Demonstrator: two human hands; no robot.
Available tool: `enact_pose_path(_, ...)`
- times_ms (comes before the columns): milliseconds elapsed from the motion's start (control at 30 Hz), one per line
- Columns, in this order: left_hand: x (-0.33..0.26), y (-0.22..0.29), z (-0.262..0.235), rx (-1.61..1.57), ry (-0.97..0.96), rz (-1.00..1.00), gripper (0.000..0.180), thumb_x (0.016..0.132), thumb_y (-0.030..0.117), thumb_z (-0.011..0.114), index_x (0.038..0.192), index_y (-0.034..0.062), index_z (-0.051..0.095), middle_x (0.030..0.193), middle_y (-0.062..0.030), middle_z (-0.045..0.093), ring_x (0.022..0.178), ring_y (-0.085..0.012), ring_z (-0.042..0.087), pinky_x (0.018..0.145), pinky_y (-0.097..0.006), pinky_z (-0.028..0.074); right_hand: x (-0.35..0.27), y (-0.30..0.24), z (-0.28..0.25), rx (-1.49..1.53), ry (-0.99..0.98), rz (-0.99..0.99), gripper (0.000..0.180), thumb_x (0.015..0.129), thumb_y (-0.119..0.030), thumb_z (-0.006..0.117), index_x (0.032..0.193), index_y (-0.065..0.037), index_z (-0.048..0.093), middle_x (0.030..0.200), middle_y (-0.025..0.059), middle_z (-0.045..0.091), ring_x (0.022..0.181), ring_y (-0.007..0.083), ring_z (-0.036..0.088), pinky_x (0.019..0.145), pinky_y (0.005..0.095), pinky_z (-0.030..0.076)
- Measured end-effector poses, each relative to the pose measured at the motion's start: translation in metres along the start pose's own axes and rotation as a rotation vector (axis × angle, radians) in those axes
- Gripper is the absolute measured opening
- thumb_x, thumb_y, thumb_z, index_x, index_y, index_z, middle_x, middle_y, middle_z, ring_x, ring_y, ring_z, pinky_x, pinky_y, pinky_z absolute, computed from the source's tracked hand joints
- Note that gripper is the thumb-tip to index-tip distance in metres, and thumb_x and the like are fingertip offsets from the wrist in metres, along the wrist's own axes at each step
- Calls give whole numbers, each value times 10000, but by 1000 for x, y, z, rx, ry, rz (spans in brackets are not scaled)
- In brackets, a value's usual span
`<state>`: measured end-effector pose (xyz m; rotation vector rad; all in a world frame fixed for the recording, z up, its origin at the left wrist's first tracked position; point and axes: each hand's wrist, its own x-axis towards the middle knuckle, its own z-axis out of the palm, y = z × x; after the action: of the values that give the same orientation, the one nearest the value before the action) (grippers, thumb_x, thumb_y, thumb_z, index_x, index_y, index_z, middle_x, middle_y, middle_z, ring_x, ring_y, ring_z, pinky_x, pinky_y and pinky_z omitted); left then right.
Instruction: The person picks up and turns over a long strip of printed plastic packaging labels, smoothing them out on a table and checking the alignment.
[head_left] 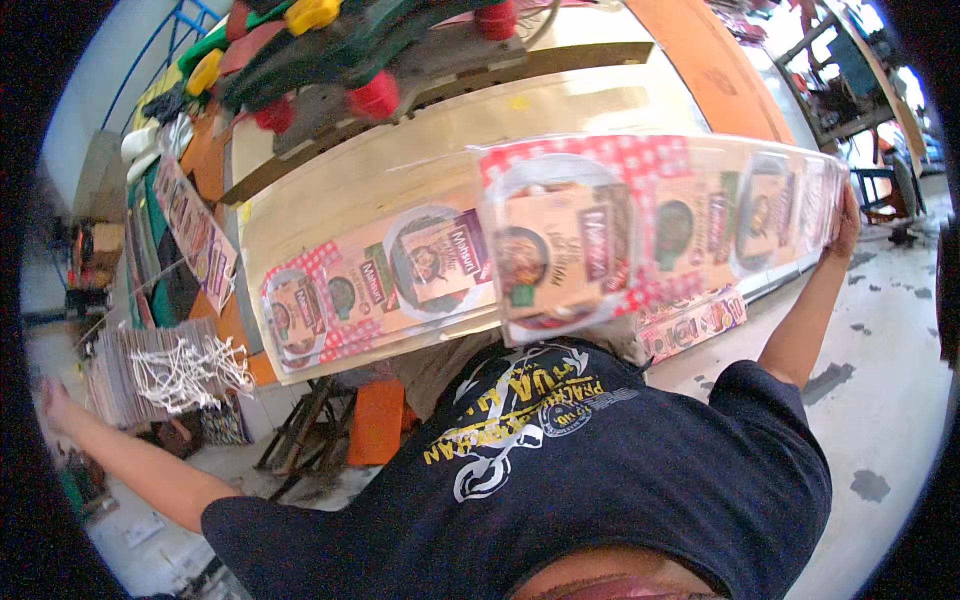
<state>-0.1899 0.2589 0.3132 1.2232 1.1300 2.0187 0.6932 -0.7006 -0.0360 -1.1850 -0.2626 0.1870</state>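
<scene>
My right hand (848,222) is at the far right, its fingers closed on the end of a long printed sheet (665,225) in glossy clear plastic. Food pictures and a red-and-white checked pattern run along it. The sheet stretches leftward across the front of the machine table, slightly smeared by motion. A second sheet (345,300) with the same print lies on the pale table (300,215), partly covered by the first. Far out to the left, my left hand (60,408) is blurred beside a stack of sheets (120,365), and its fingers cannot be made out.
White strings (190,372) lie bunched on the stack at the left. A green machine frame (420,50) with red knobs (375,95) spans the table's far side. More printed sheets (690,325) sit low beyond my torso. An orange panel (378,420) stands below the table.
</scene>
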Motion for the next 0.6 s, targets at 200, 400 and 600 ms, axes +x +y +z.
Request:
enact_pose_path(200,-49,1,20,-31,-16,-70,302,1055,133,476,1276,-67,523,743,0,344,625,-84,302,574,-216,280,12,12,26,-37,51,-110,386,1054,-246,510,1330,7,604,1299,117,653,1178,216,628,1051,351,473)
enact_pose_path(400,-232,78,99,-191,-282,-115,325,1053,151,491,1300,-56,531,752,17,342,634,-66,294,576,-195,269,25,2,71,-12,-19,-49,435,1037,-258,524,1346,48,546,1309,169,612,1169,255,621,1006,394,502)
enact_pose_path(600,-347,89,117,181,-992,38,473,1015,376,555,1304,1,557,819,68,414,676,-23,333,604,-181,270,38,4,115,63,-166,40,475,1032,-287,525,1380,36,508,1315,169,611,1182,268,619,1035,418,487)
